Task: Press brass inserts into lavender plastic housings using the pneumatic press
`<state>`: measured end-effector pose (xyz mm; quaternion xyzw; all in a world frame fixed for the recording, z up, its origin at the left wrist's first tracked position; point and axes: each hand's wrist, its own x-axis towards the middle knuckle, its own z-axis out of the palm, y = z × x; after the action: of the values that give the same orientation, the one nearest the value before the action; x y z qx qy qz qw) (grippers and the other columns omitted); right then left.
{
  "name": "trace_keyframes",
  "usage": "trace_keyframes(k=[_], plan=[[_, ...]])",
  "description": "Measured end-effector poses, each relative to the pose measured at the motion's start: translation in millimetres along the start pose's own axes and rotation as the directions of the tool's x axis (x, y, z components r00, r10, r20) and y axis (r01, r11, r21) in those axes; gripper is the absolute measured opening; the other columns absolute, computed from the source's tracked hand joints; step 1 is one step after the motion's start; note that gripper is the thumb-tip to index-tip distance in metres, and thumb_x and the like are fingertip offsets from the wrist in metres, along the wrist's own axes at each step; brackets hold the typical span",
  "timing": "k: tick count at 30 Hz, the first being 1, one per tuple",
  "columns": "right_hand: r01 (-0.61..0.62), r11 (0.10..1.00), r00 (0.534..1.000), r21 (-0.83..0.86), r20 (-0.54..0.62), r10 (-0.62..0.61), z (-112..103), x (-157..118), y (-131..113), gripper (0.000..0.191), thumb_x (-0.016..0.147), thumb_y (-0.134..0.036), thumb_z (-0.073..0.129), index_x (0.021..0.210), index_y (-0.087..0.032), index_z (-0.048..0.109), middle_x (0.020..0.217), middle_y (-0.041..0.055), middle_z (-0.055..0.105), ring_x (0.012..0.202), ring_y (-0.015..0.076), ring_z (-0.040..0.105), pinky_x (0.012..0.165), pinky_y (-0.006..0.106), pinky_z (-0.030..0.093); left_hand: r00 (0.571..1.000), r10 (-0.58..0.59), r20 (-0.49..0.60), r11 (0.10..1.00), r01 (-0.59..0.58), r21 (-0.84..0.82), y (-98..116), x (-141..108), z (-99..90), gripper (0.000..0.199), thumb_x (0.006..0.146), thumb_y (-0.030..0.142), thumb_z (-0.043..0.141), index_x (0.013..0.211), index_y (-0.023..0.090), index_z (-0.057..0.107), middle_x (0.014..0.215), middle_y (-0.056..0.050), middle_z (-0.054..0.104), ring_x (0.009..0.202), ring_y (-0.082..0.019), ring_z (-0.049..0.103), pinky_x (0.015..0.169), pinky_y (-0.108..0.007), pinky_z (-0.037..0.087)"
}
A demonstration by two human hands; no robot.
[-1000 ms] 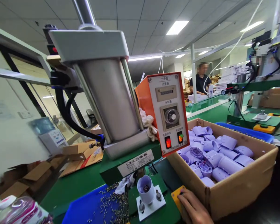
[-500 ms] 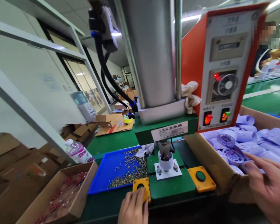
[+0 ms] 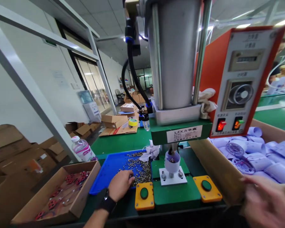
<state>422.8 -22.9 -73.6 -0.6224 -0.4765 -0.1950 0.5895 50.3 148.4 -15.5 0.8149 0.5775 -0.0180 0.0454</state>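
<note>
My left hand (image 3: 121, 183), with a dark watch on its wrist, reaches over the blue tray (image 3: 106, 172). Its fingers curl down at the small metal pieces (image 3: 142, 171); whatever is between the fingertips is hidden. My right hand (image 3: 267, 199) is smeared by motion beside the front of the cardboard box (image 3: 211, 171) of pale plastic cylinders (image 3: 275, 158), and its grip does not show. Under the press (image 3: 178, 57), a short pale plastic cylinder (image 3: 172, 164) stands upright on a white plate (image 3: 173, 180), with metallic bits visible inside it.
Two yellow button boxes (image 3: 144, 202) flank the green press base. The orange control box (image 3: 242, 79) rises at right. A carton of red parts (image 3: 61, 193), a pink-labelled bottle (image 3: 83, 150) and crumpled tissue (image 3: 150, 150) are at left and behind.
My left hand has left the left button and moved leftward over the tray. My right hand has drawn down from the plastic cylinders. The press ram has risen; the timer's red light is off.
</note>
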Motion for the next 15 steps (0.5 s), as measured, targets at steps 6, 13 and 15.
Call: trace_keyframes(k=[6,13,15], plan=[[-0.209,0.920,0.896,0.331,0.442,0.044,88,-10,-71,0.057,0.087,-0.035,0.056,0.139,-0.025,0.035,0.128,0.0089,0.057,0.110,0.0213,0.061,0.090,0.036,0.053,0.998,0.032,0.059,0.998,-0.035,0.048,5,31,4.5,0.020,0.071,0.033,0.070,0.086,0.020,0.072,0.092,-0.011,0.074,0.091,-0.029,0.068,0.069,-0.031,0.046],[-0.428,0.721,0.893,0.545,0.377,0.246,129,5,-118,0.070,0.080,-0.036,0.064,0.139,-0.020,0.030,0.117,0.0115,0.059,0.100,0.0217,0.063,0.090,0.040,0.050,0.994,0.094,0.063,0.995,-0.095,0.007,14,35,16.9,0.008,0.070,0.017,0.063,0.068,0.020,0.070,0.079,-0.007,0.074,0.081,-0.022,0.068,0.064,-0.026,0.041],[-0.419,0.707,0.907,0.570,0.231,0.351,122,-28,-123,0.066,0.077,-0.036,0.068,0.134,-0.020,0.038,0.125,0.0142,0.055,0.111,0.0255,0.058,0.097,0.044,0.046,0.992,0.112,0.056,0.994,-0.111,-0.024,12,34,19.9,0.011,0.072,0.015,0.060,0.072,0.021,0.070,0.081,-0.005,0.074,0.081,-0.020,0.067,0.066,-0.026,0.041]])
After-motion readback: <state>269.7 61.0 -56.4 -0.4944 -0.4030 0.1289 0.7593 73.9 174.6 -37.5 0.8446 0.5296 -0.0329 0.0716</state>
